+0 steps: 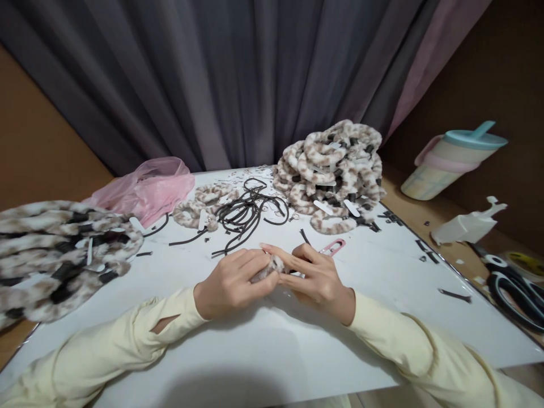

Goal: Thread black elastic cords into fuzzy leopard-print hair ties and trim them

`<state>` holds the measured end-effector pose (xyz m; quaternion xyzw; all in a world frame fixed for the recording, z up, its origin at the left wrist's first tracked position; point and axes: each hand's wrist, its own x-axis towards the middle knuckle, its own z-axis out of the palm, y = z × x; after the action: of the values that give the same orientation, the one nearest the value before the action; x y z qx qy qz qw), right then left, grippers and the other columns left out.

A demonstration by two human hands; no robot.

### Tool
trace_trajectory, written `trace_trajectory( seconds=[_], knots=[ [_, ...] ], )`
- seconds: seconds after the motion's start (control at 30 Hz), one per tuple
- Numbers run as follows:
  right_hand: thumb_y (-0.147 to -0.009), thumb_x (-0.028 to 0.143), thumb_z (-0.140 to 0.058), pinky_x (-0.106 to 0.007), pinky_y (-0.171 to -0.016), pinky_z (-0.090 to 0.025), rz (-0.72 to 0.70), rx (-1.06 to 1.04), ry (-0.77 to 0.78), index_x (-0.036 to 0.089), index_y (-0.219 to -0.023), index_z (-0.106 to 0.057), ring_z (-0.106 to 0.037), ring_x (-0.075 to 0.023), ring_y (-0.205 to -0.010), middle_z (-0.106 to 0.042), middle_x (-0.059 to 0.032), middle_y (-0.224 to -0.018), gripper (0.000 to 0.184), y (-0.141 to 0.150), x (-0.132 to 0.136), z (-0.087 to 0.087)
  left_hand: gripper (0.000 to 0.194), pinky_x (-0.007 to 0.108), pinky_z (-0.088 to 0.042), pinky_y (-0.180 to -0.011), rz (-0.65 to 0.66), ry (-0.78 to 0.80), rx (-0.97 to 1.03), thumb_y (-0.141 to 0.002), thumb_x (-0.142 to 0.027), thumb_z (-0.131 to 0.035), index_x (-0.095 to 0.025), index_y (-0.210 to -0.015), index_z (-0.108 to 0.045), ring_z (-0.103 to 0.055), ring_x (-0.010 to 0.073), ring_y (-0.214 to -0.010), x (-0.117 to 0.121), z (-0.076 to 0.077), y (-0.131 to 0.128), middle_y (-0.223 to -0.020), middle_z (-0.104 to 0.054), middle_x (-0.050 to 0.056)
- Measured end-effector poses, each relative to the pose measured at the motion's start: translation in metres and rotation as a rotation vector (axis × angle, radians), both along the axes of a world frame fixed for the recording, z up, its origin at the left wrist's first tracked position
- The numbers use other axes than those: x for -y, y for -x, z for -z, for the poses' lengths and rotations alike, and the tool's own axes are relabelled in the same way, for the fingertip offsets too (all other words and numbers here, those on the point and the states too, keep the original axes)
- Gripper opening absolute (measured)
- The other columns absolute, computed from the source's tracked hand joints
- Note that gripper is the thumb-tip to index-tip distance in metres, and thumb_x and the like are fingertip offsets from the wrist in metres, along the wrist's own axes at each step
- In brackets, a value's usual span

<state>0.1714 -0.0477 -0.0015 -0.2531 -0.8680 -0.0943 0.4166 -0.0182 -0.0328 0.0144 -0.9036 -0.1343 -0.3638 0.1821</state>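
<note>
My left hand [233, 283] is closed around a small piece of fluffy, brown-and-white plush tube [276, 263], most of which the fingers hide. From the other side my right hand [321, 280] pinches the end of the same piece, its fingertips meeting those of the left. A pink loop-shaped handle [334, 247] pokes out behind the right hand; whether that hand grips it I cannot tell. Just beyond the hands lies a tangle of dark cords [244, 212]. A few plush rings [195, 212] rest beside the cords.
Plush rings with white tags form a tall pile [335, 170] at the back right and another heap [63, 249] at the left. A pink plastic bag [148, 184] lies behind. Right of the white board [340, 362] are a tumbler [450, 161], a white bottle [463, 228] and black-handled scissors [512, 294].
</note>
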Motion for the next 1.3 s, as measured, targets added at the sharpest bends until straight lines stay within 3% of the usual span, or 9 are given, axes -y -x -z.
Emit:
trace_trajectory(
  seconds=[0.2,0.6,0.73,0.9,1.13,1.3],
  knots=[
    [-0.084,0.009,-0.046,-0.027,-0.056,-0.040,0.020,0.033,0.045,0.022,-0.072,-0.065,-0.039,-0.0152,-0.067,-0.055,0.0000,-0.127,0.025,0.000,0.001,0.004,0.009,0.027,-0.046,-0.057,0.058,-0.033,-0.045,-0.079,-0.008,-0.055,-0.016,-0.082,-0.052,-0.055,0.0174,-0.072,-0.004,0.002,0.002,-0.079,-0.061,0.007],
    [-0.085,0.009,-0.044,-0.028,-0.057,-0.042,-0.036,-0.046,0.159,0.023,-0.079,-0.070,-0.039,-0.0147,-0.066,-0.057,-0.0034,-0.125,0.030,0.002,0.001,0.002,0.008,0.026,-0.046,-0.061,0.095,0.074,-0.075,-0.086,-0.012,-0.046,-0.018,-0.084,-0.052,-0.054,0.0143,-0.069,-0.009,-0.004,0.006,-0.070,-0.056,0.003],
    [-0.085,0.015,-0.054,-0.027,-0.056,-0.042,0.048,-0.040,-0.024,0.026,-0.098,-0.068,-0.041,-0.0137,-0.065,-0.060,-0.0040,-0.120,0.022,-0.002,0.006,-0.006,0.008,0.024,-0.046,-0.062,0.077,0.326,0.137,-0.089,-0.015,-0.044,-0.017,-0.087,-0.052,-0.053,0.0132,-0.070,-0.011,-0.009,0.007,-0.077,-0.057,0.005],
    [-0.082,0.011,-0.060,-0.027,-0.052,-0.040,0.133,0.166,-0.288,0.025,-0.114,-0.060,-0.045,-0.0127,-0.062,-0.061,-0.0006,-0.119,0.035,-0.012,0.011,-0.010,0.008,0.020,-0.044,-0.062,-0.010,0.641,0.347,-0.088,-0.012,-0.049,-0.016,-0.083,-0.054,-0.052,0.0098,-0.066,-0.010,-0.012,0.004,-0.072,-0.057,0.001],
    [-0.083,0.019,-0.059,-0.029,-0.051,-0.037,0.160,0.234,-0.463,0.028,-0.116,-0.059,-0.047,-0.0133,-0.070,-0.054,0.0020,-0.127,0.033,-0.018,0.012,-0.007,0.009,0.019,-0.044,-0.064,0.051,0.651,0.292,-0.088,-0.013,-0.049,-0.015,-0.084,-0.057,-0.056,0.0099,-0.069,-0.005,-0.009,0.002,-0.074,-0.062,0.003],
    [-0.081,0.021,-0.063,-0.030,-0.053,-0.035,0.137,0.269,-0.386,0.023,-0.117,-0.059,-0.045,-0.0160,-0.074,-0.058,-0.0017,-0.123,0.036,-0.018,0.021,-0.015,0.007,0.016,-0.040,-0.053,-0.106,0.768,0.369,-0.084,-0.021,-0.057,-0.016,-0.079,-0.055,-0.050,0.0059,-0.054,-0.004,-0.007,0.002,-0.067,-0.059,-0.003]
  ],
)
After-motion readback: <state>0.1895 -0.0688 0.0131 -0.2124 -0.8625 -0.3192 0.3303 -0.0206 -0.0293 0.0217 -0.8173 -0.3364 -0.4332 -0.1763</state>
